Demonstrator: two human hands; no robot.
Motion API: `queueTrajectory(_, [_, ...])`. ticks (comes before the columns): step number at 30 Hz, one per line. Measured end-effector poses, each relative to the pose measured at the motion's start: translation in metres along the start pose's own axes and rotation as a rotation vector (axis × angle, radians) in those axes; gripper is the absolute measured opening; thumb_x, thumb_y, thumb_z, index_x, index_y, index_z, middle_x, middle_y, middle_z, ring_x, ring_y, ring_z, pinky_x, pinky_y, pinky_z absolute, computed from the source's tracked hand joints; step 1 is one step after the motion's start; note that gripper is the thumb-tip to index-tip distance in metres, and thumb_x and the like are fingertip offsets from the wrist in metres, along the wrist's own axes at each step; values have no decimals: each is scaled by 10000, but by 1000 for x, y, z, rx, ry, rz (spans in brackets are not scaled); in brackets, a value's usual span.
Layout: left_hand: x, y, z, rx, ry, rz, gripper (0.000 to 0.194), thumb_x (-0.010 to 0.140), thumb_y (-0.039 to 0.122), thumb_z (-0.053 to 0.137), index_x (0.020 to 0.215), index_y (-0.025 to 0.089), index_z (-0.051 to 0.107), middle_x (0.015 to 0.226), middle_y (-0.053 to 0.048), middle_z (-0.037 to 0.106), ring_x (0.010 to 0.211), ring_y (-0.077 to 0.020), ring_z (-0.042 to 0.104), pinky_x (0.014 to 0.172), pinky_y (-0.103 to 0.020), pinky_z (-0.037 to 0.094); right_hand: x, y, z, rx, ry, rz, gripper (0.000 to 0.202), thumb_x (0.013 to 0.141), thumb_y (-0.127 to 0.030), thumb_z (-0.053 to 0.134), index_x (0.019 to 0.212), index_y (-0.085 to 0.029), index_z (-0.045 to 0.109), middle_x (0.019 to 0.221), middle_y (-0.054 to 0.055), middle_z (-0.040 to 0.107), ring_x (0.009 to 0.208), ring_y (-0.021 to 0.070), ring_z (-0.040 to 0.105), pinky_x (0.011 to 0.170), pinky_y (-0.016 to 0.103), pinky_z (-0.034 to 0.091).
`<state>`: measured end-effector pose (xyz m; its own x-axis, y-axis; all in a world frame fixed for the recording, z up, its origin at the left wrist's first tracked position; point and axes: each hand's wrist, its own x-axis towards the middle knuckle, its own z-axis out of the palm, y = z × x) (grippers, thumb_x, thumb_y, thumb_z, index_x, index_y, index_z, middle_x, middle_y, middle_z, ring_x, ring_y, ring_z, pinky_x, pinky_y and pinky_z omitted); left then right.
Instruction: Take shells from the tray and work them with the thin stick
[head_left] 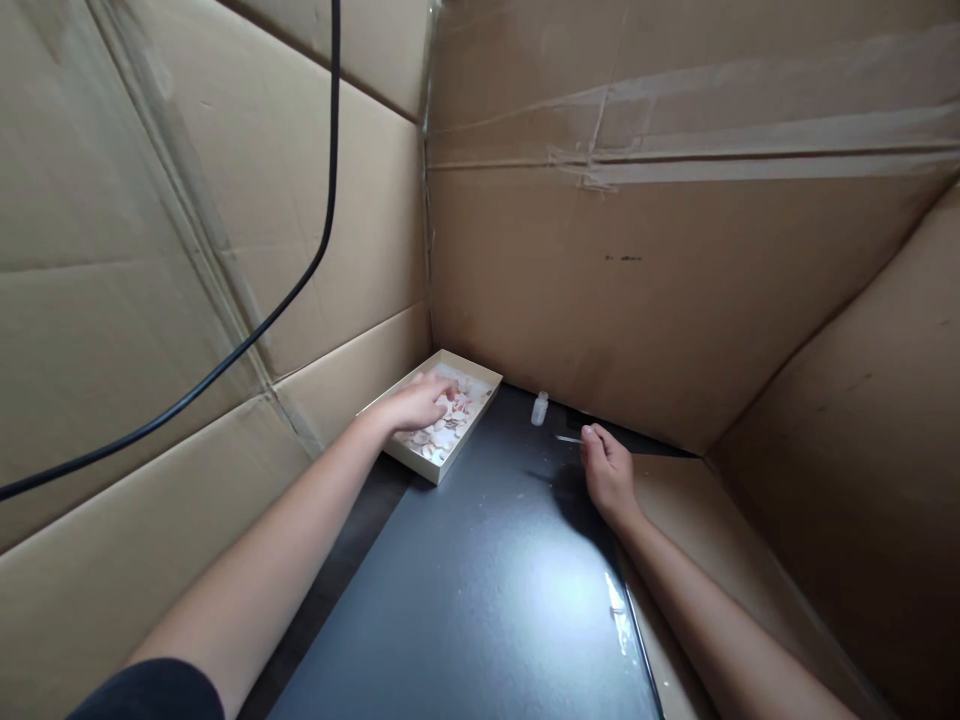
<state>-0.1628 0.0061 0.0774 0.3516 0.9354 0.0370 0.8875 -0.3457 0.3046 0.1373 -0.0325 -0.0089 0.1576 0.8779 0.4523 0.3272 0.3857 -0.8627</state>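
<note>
My left hand (421,402) reaches over the near side of a shallow cream box (439,470). Its index finger and thumb are apart, just above or touching the pile of small seashells (442,430) lying inside. Whether a shell lies under the fingertips is hidden. My right hand (606,470) is closed around a thin stick-like tool (568,439), whose pale tip points left over the black board. Between both hands, towards the back, a small translucent bottle (540,408) with whitish contents stands on the board.
The black board (465,600) reflects a bright light and has small specks on it. Tall cardboard walls (600,300) close in the left, back and right. A black cable (330,180) hangs along the left wall. Shiny clear tape (618,610) marks the board's right edge.
</note>
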Motion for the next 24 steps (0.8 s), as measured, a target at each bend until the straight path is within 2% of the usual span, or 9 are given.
queueTrajectory(5, [35,7,3,54,0,39,293,746,224,486,1003,221,627,1056,-97,537,1063,-278,441,934,-385,351,0,-4,0,-11,-19,16,424,890,-534,421,625,-207,364,572,-49,341,545,110,320,527,250,261])
queueTrajectory(10, [60,-2,18,48,-47,0,343,613,137,588,934,233,656,1038,-100,556,1060,-287,457,938,-410,357,0,-5,0,-13,-23,13,422,887,-527,423,619,-207,364,571,-47,348,546,111,329,531,251,262])
queueTrajectory(14, [63,-5,21,72,-94,-17,392,575,103,587,939,229,658,1025,-108,566,1043,-301,474,918,-431,373,0,-6,0,-9,-22,20,408,887,-510,432,623,-203,376,575,-45,355,548,110,332,527,247,260])
queueTrajectory(19, [61,-4,7,187,-192,-53,426,617,104,548,1022,211,628,1134,-128,546,1076,-297,477,893,-402,400,0,-9,0,-4,-14,15,401,887,-490,433,616,-200,370,573,-44,355,553,107,329,533,244,262])
queueTrajectory(24, [61,-5,-2,231,-204,-98,324,687,164,530,994,188,630,1157,-134,547,1062,-283,499,873,-361,415,-1,-10,0,-3,-21,15,403,885,-490,435,616,-199,361,576,-47,339,553,102,316,537,242,254])
